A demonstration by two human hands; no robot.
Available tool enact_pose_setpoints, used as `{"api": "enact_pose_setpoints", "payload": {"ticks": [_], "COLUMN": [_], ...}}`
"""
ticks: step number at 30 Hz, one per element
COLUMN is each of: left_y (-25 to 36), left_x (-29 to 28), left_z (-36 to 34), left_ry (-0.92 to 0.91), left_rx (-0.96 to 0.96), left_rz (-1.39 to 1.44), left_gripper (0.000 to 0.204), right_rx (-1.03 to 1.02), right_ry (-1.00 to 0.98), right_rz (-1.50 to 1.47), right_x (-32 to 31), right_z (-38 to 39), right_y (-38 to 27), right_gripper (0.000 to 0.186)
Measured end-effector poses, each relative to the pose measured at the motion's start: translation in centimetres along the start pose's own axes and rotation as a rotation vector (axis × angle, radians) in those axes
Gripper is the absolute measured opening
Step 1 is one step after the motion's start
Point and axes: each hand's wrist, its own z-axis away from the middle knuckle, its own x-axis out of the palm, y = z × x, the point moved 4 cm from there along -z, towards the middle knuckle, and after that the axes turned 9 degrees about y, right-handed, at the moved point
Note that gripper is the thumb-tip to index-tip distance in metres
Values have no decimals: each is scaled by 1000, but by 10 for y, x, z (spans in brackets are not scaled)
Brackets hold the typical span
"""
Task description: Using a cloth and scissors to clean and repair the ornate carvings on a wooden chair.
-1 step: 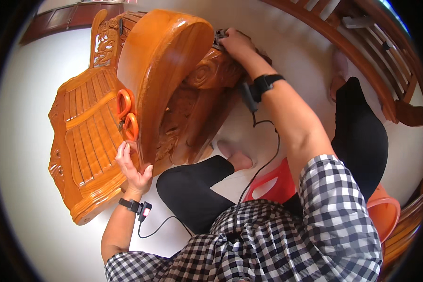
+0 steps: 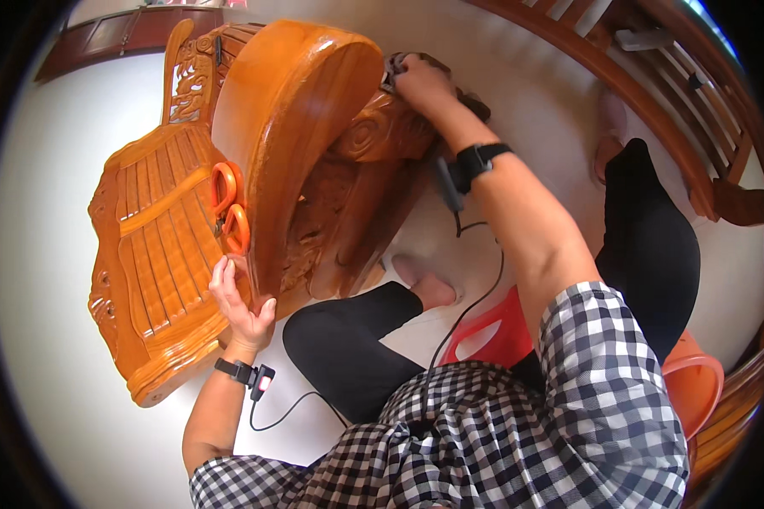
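Observation:
A glossy carved wooden chair (image 2: 157,263) with a slatted seat stands before me at the left. Its broad curved armrest (image 2: 293,93) rises toward me. Against the armrest's near end lies my left hand (image 2: 244,312), open, with fingers stretched out and the thumb apart. Just above those fingers are scissors with orange handles (image 2: 236,227); their blades are hidden. My right hand (image 2: 422,81) reaches to the armrest's far right side. Its fingers are closed on something dark there, which I cannot make out.
Behind my right arm stands a wooden slatted piece of furniture (image 2: 679,93). A red plastic stool (image 2: 488,331) is under me, and an orange bucket-like container (image 2: 694,382) is at the lower right. A cable (image 2: 475,301) hangs from my right wrist.
My right hand and wrist have shifted slightly toward me. My left hand, the scissors and the chair keep their places.

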Motion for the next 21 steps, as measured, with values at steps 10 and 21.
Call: {"api": "enact_pose_setpoints", "payload": {"ticks": [10,21], "left_y": [-6,-1], "left_x": [-9,6], "left_z": [5,-5], "left_ry": [14,11], "left_rx": [-11,11], "left_rz": [-10,36], "left_gripper": [83,84], "right_rx": [-401,-163], "right_ry": [70,-196], "right_rz": [-111,25], "right_x": [-21,14], "right_z": [69,-60], "right_y": [-83,91], "right_gripper": [33,39]}}
